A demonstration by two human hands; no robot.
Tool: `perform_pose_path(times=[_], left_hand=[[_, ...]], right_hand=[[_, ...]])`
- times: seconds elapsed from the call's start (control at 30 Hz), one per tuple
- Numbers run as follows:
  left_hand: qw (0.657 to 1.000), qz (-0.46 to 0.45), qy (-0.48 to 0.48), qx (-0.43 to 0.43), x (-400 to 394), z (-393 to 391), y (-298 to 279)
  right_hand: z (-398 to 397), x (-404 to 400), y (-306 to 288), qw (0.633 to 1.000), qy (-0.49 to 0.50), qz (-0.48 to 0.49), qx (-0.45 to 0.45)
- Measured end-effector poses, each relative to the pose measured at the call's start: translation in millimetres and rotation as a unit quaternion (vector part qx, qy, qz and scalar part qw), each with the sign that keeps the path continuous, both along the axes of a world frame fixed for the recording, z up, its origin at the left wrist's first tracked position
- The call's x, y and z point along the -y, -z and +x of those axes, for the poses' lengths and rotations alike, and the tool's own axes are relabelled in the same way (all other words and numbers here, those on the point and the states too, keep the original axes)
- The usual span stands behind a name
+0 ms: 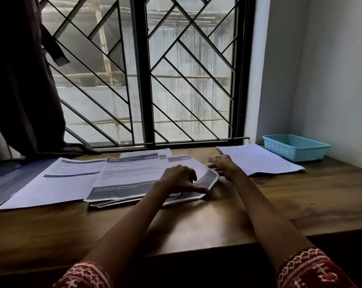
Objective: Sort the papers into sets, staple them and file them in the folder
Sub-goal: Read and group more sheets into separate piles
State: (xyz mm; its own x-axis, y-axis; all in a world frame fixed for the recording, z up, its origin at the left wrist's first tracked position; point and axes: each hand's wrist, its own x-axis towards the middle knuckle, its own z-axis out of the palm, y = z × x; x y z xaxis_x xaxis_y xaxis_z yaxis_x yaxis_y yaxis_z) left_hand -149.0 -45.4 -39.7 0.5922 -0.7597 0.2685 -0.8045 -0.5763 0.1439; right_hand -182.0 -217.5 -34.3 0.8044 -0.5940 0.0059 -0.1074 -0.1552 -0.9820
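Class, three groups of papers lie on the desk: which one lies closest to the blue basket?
The plain white sheets at the right, lying just beside the blue basket; the other two groups carry dark printed bands.

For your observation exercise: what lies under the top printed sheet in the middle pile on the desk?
Under the top printed sheet, edges of more sheets stick out at the front and back. Their faces are covered, so their text and number cannot be told. The left hand lifts its right corner.

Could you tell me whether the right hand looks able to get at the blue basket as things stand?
Probably yes: the right hand holds nothing, and only flat white sheets lie between it and the blue basket.
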Motion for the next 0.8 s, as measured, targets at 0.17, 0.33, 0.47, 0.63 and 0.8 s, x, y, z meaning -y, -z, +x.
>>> perform_pose_path(times=[0.17, 0.33, 0.47, 0.63, 0.8], left_hand=[[0.999, 0.038, -0.016, 0.033, 20, 0, -4], [0.952, -0.124, 0.027, -0.277, 14, 13, -10], [0.893, -0.255, 0.033, -0.370, 11, 20, 8], [0.862, -0.305, 0.022, -0.404, 11, 22, 14], [0.889, -0.326, 0.009, -0.322, 11, 20, 17]], right_hand=[[-2, -2, -3, 0.999, -0.040, 0.004, 0.012], [-4, 7, 5, 0.999, -0.039, -0.005, -0.010], [-7, 11, 3, 0.999, -0.034, 0.014, -0.025], [-10, 9, -3, 0.998, -0.035, -0.011, -0.057], [-18, 14, -4, 0.992, -0.043, -0.063, -0.100]])
